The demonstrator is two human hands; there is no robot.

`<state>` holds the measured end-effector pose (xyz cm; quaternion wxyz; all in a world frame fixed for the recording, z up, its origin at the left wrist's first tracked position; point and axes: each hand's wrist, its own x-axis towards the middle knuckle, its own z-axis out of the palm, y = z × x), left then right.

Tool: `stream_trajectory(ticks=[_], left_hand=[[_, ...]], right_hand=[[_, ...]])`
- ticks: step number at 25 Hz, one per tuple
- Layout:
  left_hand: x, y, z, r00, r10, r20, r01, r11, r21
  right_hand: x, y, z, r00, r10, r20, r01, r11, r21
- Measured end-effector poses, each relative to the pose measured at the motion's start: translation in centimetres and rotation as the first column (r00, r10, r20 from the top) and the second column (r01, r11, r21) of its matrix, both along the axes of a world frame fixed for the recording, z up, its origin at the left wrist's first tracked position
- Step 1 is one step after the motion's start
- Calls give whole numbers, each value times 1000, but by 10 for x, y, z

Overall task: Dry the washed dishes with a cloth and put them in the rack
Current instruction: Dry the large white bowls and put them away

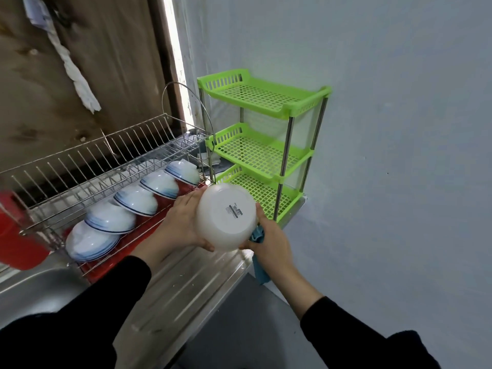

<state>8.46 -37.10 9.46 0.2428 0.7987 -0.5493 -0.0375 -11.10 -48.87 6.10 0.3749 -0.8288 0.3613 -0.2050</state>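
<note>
I hold a white bowl (226, 217) above the steel counter, its underside with a small barcode sticker turned toward me. My left hand (183, 225) grips its left rim, thumb curled under the near edge. My right hand (271, 243) holds the right side and pinches a blue cloth (259, 251) that hangs below the hand. The wire dish rack (87, 166) stands to the left on a red drip tray (165, 206). Its lower tier carries several white bowls with blue rims (135, 201), tilted face down in a row.
A green three-tier plastic shelf (261, 145) stands against the grey wall just behind the bowl. The ribbed steel drainboard (191, 278) lies under my hands, with the sink basin (34, 286) at lower left. A red container (16, 230) sits at the far left.
</note>
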Motion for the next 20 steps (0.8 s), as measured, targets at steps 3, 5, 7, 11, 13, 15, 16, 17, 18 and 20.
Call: stream_trajectory(ticks=[3, 5, 7, 11, 13, 15, 16, 17, 18, 20], left_hand=[[21, -29, -7, 998, -42, -56, 44, 999, 28], [35, -48, -14, 994, -60, -89, 65, 996, 55], [47, -65, -22, 990, -80, -116, 89, 993, 72], [56, -96, -23, 971, -117, -206, 130, 990, 50], [59, -110, -21, 956, -171, -238, 192, 979, 65], [63, -122, -22, 942, -210, -263, 231, 972, 53], [67, -127, -25, 939, -215, -267, 231, 973, 29], [72, -134, -28, 938, -209, -276, 221, 975, 16], [77, -141, -31, 938, -205, -279, 218, 976, 15], [83, -155, -36, 939, -194, -284, 213, 976, 37]], right_hand=[[19, -16, -6, 998, -55, -10, 55, 998, 38], [29, -25, -8, 995, -89, -48, 91, 995, 49], [38, -35, -12, 988, -130, -87, 137, 988, 72], [52, -50, -18, 968, -235, -88, 244, 963, 113], [59, -52, -21, 951, -286, -115, 298, 949, 106], [63, -53, -25, 934, -331, -130, 345, 933, 100], [66, -55, -26, 925, -354, -136, 368, 924, 101], [69, -58, -27, 916, -374, -147, 390, 915, 104], [73, -60, -26, 906, -392, -159, 411, 905, 109], [80, -62, -26, 893, -420, -163, 441, 889, 121]])
